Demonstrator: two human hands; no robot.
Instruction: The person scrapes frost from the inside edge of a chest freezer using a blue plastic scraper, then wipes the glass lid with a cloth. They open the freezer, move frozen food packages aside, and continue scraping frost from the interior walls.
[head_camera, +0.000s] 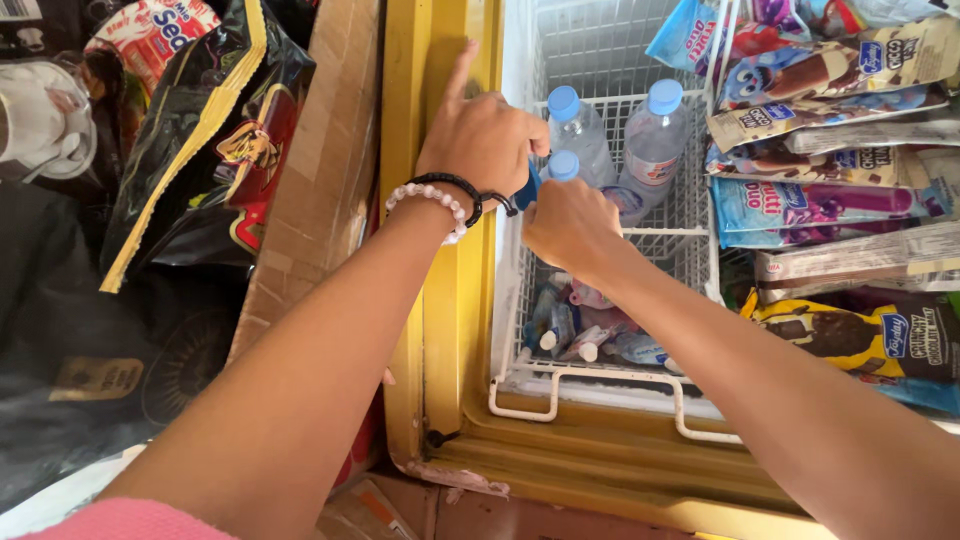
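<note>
My left hand (482, 135) is over the left rim of a yellow chest freezer (440, 330), index finger raised, gripping a blue object (527, 188) whose kind I cannot tell. My right hand (566, 225) is closed on a clear plastic water bottle with a blue cap (563, 166), just above the white wire basket (690, 190). Two more blue-capped bottles (655, 140) stand upright in the basket behind it. A black cord bracelet and a white bead bracelet are on my left wrist.
Several wrapped ice-cream bars (830, 140) lie stacked at the freezer's right. Small frozen packets (590, 330) sit at the bottom under the basket. A cardboard box (320, 170) and dark snack bags (210, 150) stand left of the freezer.
</note>
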